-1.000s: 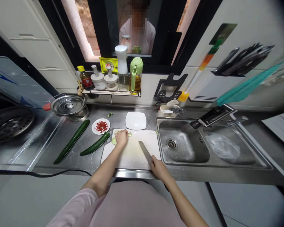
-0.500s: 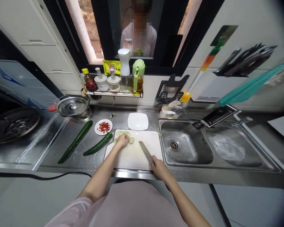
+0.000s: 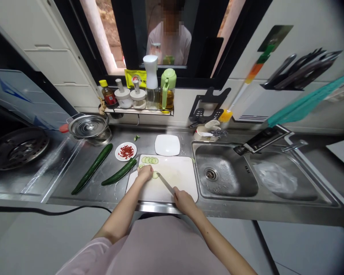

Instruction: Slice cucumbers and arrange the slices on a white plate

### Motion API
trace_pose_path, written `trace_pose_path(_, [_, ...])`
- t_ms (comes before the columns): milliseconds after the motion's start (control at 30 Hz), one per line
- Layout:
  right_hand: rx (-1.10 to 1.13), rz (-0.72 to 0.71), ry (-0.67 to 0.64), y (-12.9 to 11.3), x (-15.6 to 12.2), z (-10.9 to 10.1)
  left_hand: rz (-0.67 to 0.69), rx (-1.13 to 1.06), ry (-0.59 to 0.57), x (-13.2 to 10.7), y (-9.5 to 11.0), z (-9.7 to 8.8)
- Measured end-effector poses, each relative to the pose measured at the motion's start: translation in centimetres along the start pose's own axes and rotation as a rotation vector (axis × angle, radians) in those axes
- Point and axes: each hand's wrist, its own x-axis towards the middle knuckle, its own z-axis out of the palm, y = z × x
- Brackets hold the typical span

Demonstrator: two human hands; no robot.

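Note:
A white cutting board (image 3: 179, 177) lies on the steel counter left of the sink. My left hand (image 3: 145, 172) rests curled over cucumber slices (image 3: 155, 175) near the board's left side, fingers closed on them. My right hand (image 3: 182, 199) grips the handle of a knife (image 3: 164, 183) whose blade tip reaches the slice beside my left fingers. A row of cut cucumber slices (image 3: 149, 160) sits at the board's far left edge. A short cucumber (image 3: 119, 172) lies just left of the board, a long cucumber (image 3: 92, 167) further left.
A small dish of chopped red chilli (image 3: 125, 151) and an empty white plate (image 3: 167, 144) stand behind the board. A lidded pot (image 3: 87, 127) stands at the left, a condiment shelf (image 3: 137, 110) at the back. The sink (image 3: 226, 175) lies on the right. A person stands beyond the window.
My left hand drew back from the far edge of the board, leaving a row of slices there. My right hand swung the knife leftward to the slice by my left fingers.

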Motion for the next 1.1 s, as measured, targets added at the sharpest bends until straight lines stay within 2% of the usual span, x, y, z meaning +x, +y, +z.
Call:
trace_pose_path(333, [-0.045, -0.036, -0.023, -0.3, 0.7, -0.4, 0.026, 0.025, 0.070, -0.3, -0.3, 0.4])
trace_pose_path(833, [-0.088, -0.073, -0.039, 0.4, 1.0, -1.2, 0.019, 0.019, 0.057, 0.2, -0.7, 0.6])
trace_pose_path(1100, [-0.148, -0.104, -0.071, 0.8, 1.4, -2.4, 0.020, 0.029, 0.065, 0.4, -0.7, 0.6])
